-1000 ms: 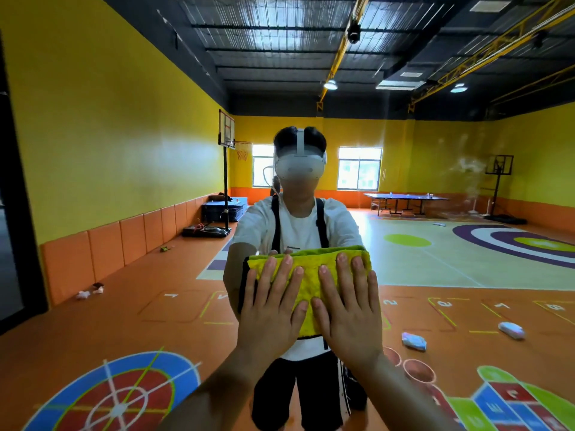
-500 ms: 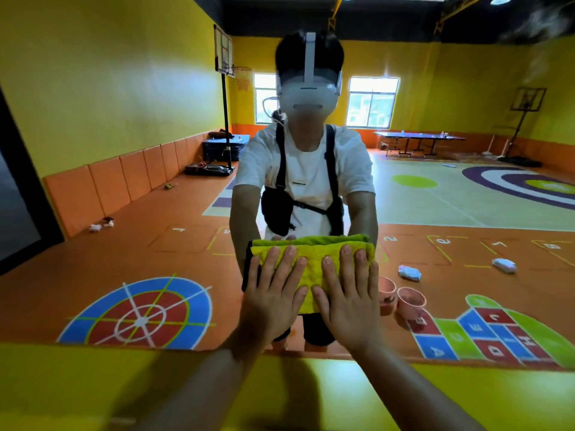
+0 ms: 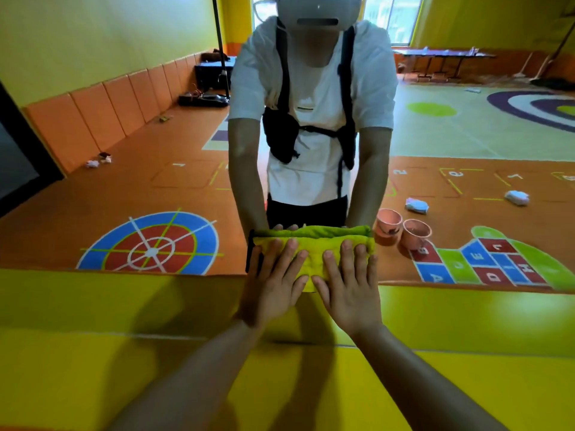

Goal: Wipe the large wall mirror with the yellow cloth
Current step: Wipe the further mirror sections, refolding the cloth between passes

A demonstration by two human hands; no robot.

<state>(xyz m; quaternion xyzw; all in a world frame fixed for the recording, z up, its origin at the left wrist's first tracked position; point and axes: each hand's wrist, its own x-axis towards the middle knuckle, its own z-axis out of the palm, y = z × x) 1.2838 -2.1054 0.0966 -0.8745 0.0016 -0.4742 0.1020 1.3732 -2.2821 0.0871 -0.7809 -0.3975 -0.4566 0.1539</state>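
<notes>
Both hands press flat against the large wall mirror [image 3: 130,144], side by side, with a folded yellow cloth [image 3: 312,255] trapped between the palms and the glass. The left hand [image 3: 273,284] covers the cloth's left part and the right hand [image 3: 348,284] its right part; the thumbs nearly meet over the cloth's lower edge. The fingers [image 3: 291,250] of both hands are released and spread straight, pointing up the glass, not curled around anything; the cloth is held only by flat pressure. The cloth sits low on the mirror, just above the bottom edge of the glass, where a yellow wall band [image 3: 124,306] begins below it. The cloth's upper fold and its right end show past the fingertips.

In the reflection, a person in a white T-shirt [image 3: 314,98] with black chest straps [image 3: 283,57] and a white headset [image 3: 317,10] leans forward, both arms reaching down to the cloth. Behind that figure the glass shows an orange floor [image 3: 155,188] with a painted blue and red target [image 3: 152,248], a coloured hopscotch grid [image 3: 497,262], 2 pink cups [image 3: 403,230] just right of the cloth, and orange wall padding [image 3: 102,110] along a yellow wall. Both forearms enter from the bottom of the view and cast shadows on the yellow band.
</notes>
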